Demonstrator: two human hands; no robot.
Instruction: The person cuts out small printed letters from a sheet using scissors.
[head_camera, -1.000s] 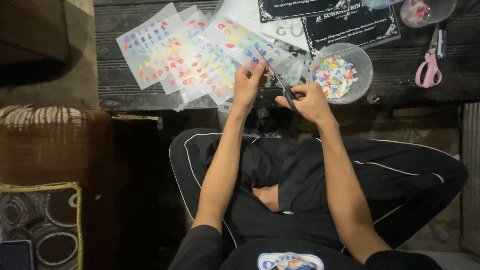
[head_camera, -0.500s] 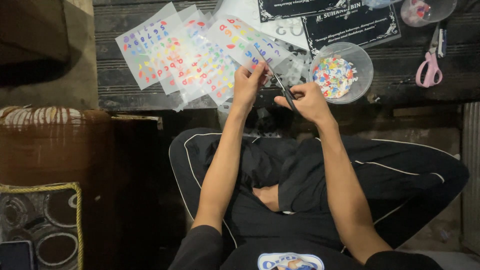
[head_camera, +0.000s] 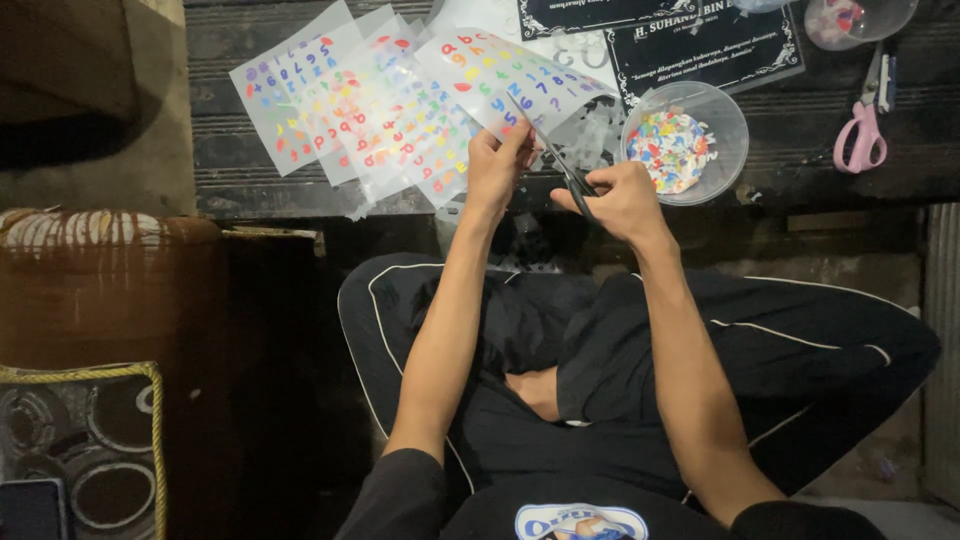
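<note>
Scissors (head_camera: 560, 165) are in my right hand (head_camera: 620, 200), which is closed around the dark handles, and the thin blades point up and to the left, into the lower edge of a sheet (head_camera: 510, 80). My left hand (head_camera: 497, 165) pinches this sheet at its lower edge, just beside the blades, with fingers bent and the thumb on top. It is a clear sheet with small coloured letters and numbers on it, and it lies tilted over the edge of a dark wooden table (head_camera: 800, 180). More sheets (head_camera: 340, 110) of the same kind are spread in a fan to the left of it, overlapping each other. To the right of my right hand, near it, stands a clear round bowl (head_camera: 685, 140) with many small coloured pieces inside. Further right on the table lie pink scissors (head_camera: 862, 125), well apart from my hands. Behind the bowl lies a black board (head_camera: 715, 45) with white writing and ornaments. I sit with crossed legs in dark trousers (head_camera: 800, 350) under my arms.
</note>
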